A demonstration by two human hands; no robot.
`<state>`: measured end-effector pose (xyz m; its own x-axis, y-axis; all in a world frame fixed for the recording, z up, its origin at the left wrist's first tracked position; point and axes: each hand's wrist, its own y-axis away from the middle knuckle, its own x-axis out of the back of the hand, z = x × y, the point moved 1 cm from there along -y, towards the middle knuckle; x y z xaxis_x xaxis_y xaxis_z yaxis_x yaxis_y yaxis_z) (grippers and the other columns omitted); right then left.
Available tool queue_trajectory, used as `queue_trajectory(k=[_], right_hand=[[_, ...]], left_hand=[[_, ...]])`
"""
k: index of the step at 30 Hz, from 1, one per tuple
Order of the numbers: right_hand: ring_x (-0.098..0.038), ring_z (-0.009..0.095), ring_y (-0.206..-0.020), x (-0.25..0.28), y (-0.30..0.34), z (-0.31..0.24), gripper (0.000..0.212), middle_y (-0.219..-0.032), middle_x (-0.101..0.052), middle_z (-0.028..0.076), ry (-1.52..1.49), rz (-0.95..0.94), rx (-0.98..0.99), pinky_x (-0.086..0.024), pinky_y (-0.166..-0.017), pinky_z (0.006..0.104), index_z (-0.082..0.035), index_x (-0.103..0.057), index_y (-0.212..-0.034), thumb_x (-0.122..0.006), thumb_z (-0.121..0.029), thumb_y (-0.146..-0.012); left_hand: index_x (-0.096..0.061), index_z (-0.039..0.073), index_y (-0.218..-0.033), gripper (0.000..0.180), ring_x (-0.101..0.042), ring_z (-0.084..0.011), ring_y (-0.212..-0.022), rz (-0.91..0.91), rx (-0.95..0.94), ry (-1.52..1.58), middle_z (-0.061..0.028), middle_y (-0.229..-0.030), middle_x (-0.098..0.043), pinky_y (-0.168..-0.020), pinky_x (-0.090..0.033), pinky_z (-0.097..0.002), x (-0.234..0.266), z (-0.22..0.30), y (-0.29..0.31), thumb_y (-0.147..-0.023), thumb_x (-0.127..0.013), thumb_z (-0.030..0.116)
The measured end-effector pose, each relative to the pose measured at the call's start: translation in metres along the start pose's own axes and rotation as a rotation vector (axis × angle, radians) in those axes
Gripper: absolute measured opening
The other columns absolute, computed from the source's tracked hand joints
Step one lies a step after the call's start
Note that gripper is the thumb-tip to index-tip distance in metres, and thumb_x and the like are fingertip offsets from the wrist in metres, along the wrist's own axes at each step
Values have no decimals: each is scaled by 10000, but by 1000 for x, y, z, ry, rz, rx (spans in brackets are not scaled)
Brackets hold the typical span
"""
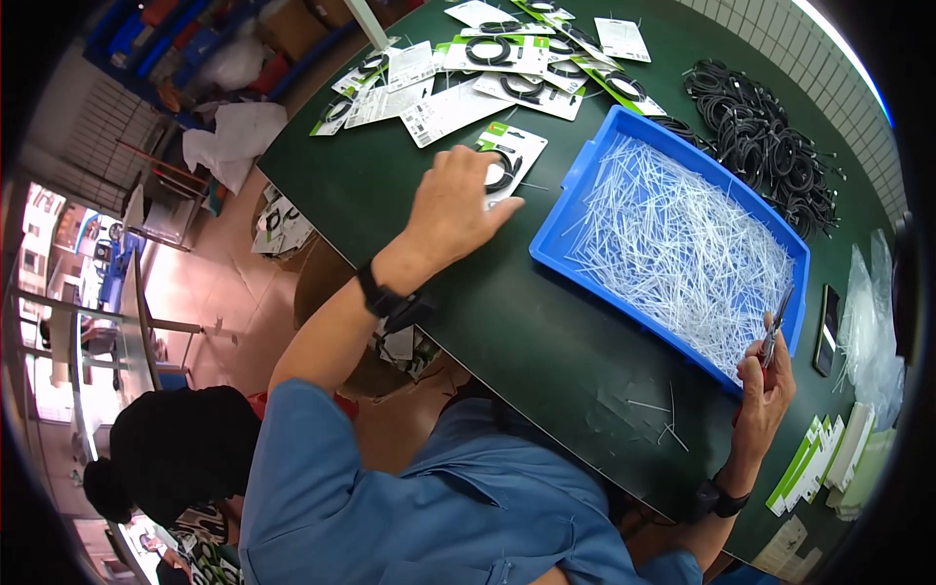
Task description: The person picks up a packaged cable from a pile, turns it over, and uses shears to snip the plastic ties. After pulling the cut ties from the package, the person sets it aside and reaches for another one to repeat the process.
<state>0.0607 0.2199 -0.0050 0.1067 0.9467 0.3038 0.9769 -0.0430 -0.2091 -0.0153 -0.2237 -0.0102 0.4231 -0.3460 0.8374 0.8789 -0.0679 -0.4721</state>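
Note:
My left hand [453,203] is over the table with its thumb spread away from its fingers. Its fingertips reach the left edge of a white and green card [526,148] that carries a coiled black cable [504,174]; whether they press on it I cannot tell. My right hand [765,395] is closed around small pliers or cutters [769,346] with red handles, their jaws pointing up over the near right corner of a blue tray [624,310]. Thin white plastic cable ties [682,244] fill that tray in a loose heap.
Several carded cables [492,54] lie overlapping at the far side. Bundled black cables [765,136] are heaped beyond the tray. On the right are a phone [827,330], clear plastic bags [871,336] and green-white cards [806,465]. Loose ties [671,429] lie near the front edge. Another person [185,453] is at lower left.

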Motion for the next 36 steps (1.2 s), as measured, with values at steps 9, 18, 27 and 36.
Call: queue_trajectory(k=[9, 18, 27, 36], right_hand=[[-438, 51, -797, 11, 1, -1, 631, -975, -529, -25, 41, -59, -43, -351, -678, 193, 13, -456, -1552, -644, -230, -1000], [-477, 81, -850, 5, 4, -5, 607, -1031, -551, 7, 92, -54, -42, -395, -733, 221, 25, -435, -1559, -607, -159, -1007], [-628, 214, -873, -12, 5, -43, 631, -1023, -632, 129, 342, 4, 251, -509, -794, 296, 15, -599, -1406, -773, -79, -807], [-653, 269, -900, -7, 3, -33, 722, -1059, -673, 161, 513, 91, 315, -539, -785, 345, 31, -597, -1393, -862, -65, -728]], left_hand=[[-528, 21, -1367, 606, -608, -377, -1003, -235, 54, -355, -186, -1050, -661, -879, -511, -503, -39, -21, -27, -898, -726, 350], [-579, -22, -1274, 384, -696, -292, -902, -121, 206, 121, -183, -1011, -718, -822, -546, -406, 37, 35, -29, -985, -632, 226], [-568, -43, -1318, 363, -664, -122, -971, -211, 149, 1325, -103, -1102, -712, -856, -553, -309, -2, 125, -48, -1075, -554, 226], [-554, -25, -1345, 338, -653, -100, -1022, -409, 196, 1608, -100, -1209, -686, -907, -544, -272, -45, 196, -55, -1096, -529, 202]])
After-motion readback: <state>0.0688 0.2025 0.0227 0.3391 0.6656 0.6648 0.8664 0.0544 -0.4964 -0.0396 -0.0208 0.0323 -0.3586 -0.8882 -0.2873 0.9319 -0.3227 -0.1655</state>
